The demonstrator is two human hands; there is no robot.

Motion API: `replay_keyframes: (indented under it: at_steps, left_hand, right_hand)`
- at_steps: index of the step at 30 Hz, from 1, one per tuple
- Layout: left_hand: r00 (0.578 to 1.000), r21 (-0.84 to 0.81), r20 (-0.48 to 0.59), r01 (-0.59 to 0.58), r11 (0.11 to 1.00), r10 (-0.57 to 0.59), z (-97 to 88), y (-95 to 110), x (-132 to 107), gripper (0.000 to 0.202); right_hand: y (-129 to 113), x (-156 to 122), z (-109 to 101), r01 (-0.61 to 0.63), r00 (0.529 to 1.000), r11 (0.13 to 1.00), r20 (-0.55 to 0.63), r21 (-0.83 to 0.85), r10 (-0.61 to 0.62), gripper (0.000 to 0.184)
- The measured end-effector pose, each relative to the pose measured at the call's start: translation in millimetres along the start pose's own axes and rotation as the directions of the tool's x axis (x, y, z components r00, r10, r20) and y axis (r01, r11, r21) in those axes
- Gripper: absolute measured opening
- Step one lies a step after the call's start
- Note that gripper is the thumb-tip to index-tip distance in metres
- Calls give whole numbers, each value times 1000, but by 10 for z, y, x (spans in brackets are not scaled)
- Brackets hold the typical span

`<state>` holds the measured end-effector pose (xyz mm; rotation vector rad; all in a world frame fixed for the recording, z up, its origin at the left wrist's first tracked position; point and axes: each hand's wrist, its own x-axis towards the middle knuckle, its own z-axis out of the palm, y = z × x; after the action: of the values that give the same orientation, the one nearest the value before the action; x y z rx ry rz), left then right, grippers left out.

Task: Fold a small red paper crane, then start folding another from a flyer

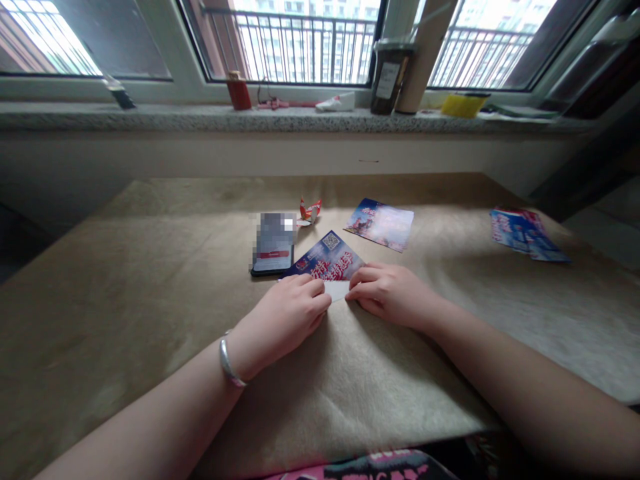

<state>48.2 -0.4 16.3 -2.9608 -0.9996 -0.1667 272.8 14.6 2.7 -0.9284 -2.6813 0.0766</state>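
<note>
Beneath bright windows (310,47), the worktop (175,267) bears a folded leaflet (333,257); its white near edge runs crosswise, left hand (287,307) and right hand (393,293) pinching opposite ends, equally near.

Setting: a room in a home, probably a flat. Evidence: pale-framed windows (185,67) look onto a metal railing (310,18), with a many-windowed high-rise (320,7) beyond. Speckled stone sill (200,121) carries mixed household odds and ends: red cylindrical container (239,92), lidded jar with white label (389,79), yellow packet (464,105). Plain light wall (300,153) below the sill; broad tan tabletop (150,267) near it, smartphone (274,243) lying on top.
</note>
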Motion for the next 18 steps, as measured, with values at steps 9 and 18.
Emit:
replay_keyframes:
  at_steps: [9,18]
  left_hand:
    - [1000,14,-4,-9,1000,9,-43,-31,-12,16]
    - [1000,-76,29,-2,997,4,-28,-118,-77,13]
  right_hand:
    - [-5,-3,-10,-9,1000,1000,10,-16,9,23]
    - [10,-20,-10,-7,1000,1000,20,-12,7,23]
